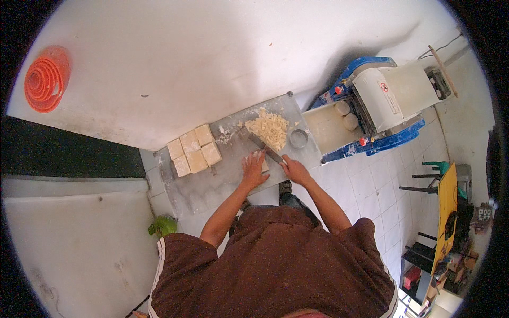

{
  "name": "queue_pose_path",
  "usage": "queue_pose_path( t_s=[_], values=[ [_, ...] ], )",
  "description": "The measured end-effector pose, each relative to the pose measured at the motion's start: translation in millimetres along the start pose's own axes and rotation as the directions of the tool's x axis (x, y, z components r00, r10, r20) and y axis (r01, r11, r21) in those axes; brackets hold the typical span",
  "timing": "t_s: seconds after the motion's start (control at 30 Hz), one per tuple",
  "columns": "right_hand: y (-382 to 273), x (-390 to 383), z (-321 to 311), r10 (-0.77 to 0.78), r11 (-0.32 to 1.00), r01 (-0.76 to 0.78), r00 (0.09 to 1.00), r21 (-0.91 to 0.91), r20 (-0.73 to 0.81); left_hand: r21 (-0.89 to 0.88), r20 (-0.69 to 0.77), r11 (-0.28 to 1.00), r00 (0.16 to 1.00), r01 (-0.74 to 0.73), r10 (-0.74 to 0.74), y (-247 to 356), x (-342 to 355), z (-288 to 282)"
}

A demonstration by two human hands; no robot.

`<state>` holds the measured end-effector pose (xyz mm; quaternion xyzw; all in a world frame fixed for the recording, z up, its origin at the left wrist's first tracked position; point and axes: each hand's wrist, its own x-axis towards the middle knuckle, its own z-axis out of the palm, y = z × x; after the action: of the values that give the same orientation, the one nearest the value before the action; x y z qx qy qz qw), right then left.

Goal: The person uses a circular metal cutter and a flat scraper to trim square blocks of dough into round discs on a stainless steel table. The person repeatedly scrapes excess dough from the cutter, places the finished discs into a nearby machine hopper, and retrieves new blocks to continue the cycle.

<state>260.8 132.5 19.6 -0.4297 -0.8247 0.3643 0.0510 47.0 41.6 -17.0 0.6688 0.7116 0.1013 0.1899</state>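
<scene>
A pale dough block (pixel 265 167) lies partly covered on the metal-topped table (pixel 212 185). My left hand (pixel 254 169) rests over it, with the block's edge showing between thumb and fingers. In my right hand (pixel 296 170) is the handle of a broad-bladed knife (pixel 273 154). The blade slants away to the far left, beside my left fingertips and at the near edge of a heap of cut dough strips (pixel 269 128). A round metal container (pixel 298 139) stands to the right of the heap. At the table's left, several square dough blocks (pixel 189 142) sit side by side in two rows.
A white and blue roller machine (pixel 379 98) adjoins the table's right end, with two round dough pieces (pixel 346 116) on its tray. A white wall (pixel 180 58) rises behind, with orange nested rings (pixel 45 82) at far left. A yellow board (pixel 445 212) and black stools stand at right.
</scene>
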Motion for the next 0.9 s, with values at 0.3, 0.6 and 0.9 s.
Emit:
queue_pose_path(
  t_s=[0.3,0.6,0.9],
  values=[
    [25.7,22.3,-9.2,0.029,0.999,-0.029,0.999,0.033,0.016,-0.039,0.054,0.993,0.993,0.111,-0.109,-14.3,3.9,7.4],
    [44.4,35.7,-12.2,0.006,0.992,-0.004,1.000,0.125,-0.016,0.102,0.028,0.994,0.999,-0.040,0.038,-22.1,4.0,12.0],
    [46.6,-5.5,-79.6,-0.038,0.969,0.027,0.998,0.244,0.042,0.084,0.087,0.996,0.996,-0.006,-0.002,-30.7,9.7,19.7]
  ],
)
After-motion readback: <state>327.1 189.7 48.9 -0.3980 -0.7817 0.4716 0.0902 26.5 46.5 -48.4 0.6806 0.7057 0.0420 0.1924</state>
